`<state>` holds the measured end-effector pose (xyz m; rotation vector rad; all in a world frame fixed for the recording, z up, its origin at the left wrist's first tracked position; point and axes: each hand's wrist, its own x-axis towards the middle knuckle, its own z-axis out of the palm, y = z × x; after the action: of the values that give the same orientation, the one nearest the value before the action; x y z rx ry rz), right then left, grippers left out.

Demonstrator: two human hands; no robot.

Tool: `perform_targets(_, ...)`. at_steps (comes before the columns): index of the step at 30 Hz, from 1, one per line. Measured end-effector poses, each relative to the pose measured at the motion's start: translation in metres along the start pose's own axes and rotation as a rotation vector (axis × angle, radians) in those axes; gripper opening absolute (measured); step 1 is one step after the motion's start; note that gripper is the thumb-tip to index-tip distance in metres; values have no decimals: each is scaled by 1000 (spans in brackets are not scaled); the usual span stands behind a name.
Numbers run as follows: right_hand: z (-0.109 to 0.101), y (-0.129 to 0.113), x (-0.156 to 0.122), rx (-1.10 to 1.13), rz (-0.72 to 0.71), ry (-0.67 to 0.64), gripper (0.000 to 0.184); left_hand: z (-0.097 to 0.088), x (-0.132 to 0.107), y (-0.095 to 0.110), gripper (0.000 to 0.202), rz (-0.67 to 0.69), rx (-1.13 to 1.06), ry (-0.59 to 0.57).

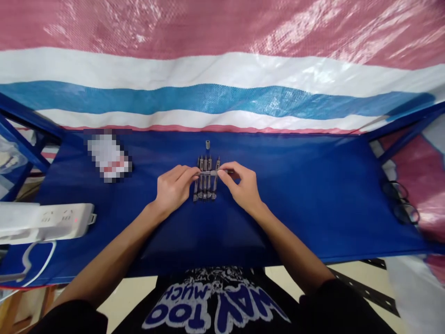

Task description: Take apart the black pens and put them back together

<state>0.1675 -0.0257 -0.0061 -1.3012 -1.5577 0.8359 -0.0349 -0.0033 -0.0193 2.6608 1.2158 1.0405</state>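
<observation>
A slim grey pen (209,173) lies crosswise in the air between my two hands. My left hand (175,188) pinches its left end between thumb and fingers. My right hand (242,185) has its thumb and fingers closed on the other end. Below it, a row of several similar pens (205,190), dark with clear parts, lies side by side on the blue tabletop. One of them is set slightly apart at the right, near my right fingertips. Behind the row is a small grey cylindrical piece (207,144). My fingers hide both tips of the held pen.
A white power strip (66,221) with a cable (47,262) lies at the left. A blurred white and red item (109,157) sits at the back left. Dark-framed glasses (401,202) rest by the right edge. Striped plastic sheeting (222,99) hangs behind the blue table (306,222).
</observation>
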Motion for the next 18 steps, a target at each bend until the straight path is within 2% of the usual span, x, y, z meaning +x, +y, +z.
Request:
perform_targets(4,0,3,2,171,190,-249,34,-2,1,1,31,92,156,-32)
perform_targets(9,8,4,1,389,313,-340,41,-2,1,8,19,179,253,-66)
perform_targets(13,8,0,0,303,254,-357,41,-5,0,10,17,222,305,-47)
perform_targets(18,4,-7,-2,44,73,-282,38,-5,-3,10,18,230,270,21)
